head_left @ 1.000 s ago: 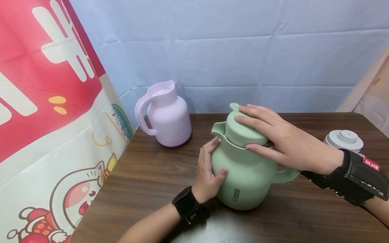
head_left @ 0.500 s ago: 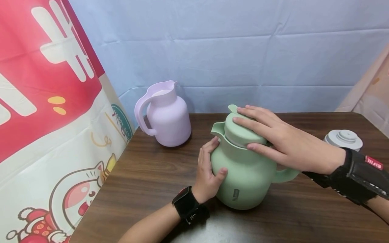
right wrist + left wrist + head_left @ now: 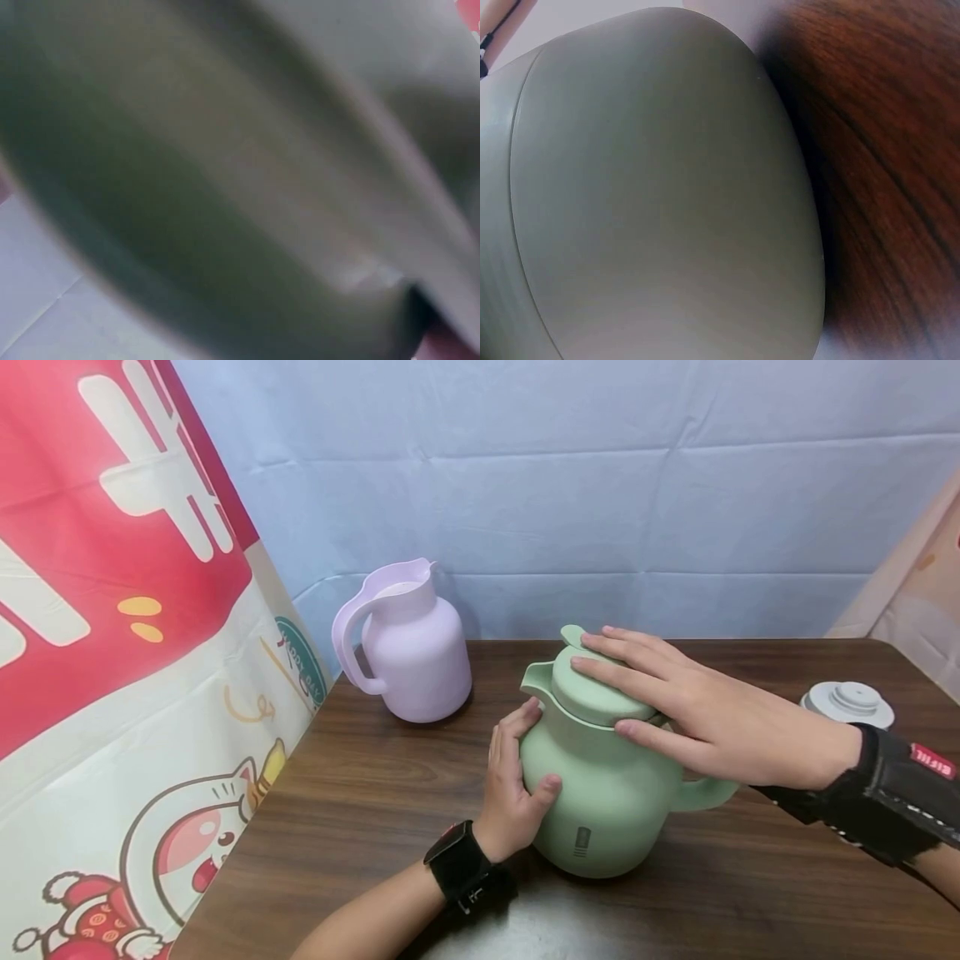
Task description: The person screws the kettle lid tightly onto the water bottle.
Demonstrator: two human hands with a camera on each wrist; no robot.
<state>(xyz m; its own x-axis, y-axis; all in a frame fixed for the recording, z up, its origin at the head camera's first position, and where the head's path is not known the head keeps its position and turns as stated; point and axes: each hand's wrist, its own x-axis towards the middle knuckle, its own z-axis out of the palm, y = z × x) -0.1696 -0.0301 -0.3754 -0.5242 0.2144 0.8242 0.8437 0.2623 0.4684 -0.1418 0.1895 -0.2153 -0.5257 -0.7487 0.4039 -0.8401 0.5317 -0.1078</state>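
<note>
A rounded green thermos jug [image 3: 607,793] stands upright on the table in the head view, its spout to the left and handle [image 3: 705,793] to the right. My left hand [image 3: 517,785] holds the jug's left side, thumb on the front and fingers toward the back. The green lid [image 3: 600,689], with a small tab, sits in the neck. My right hand [image 3: 675,702] lies across the lid with straight fingers, its thumb at the near edge. The jug's smooth body [image 3: 667,180] fills much of the left wrist view. In the right wrist view the green part is blurred.
A lilac jug [image 3: 416,647] without a visible lid stands at the back left of the wooden table [image 3: 390,802]. At the right is a white stopper-like lid [image 3: 851,702], partly behind my right wrist. Printed cloths hang at the back and left.
The green lid has sunk lower into the jug's neck, its tab coming down and slightly left. My right hand has gone down with it, while the left hand keeps its place.
</note>
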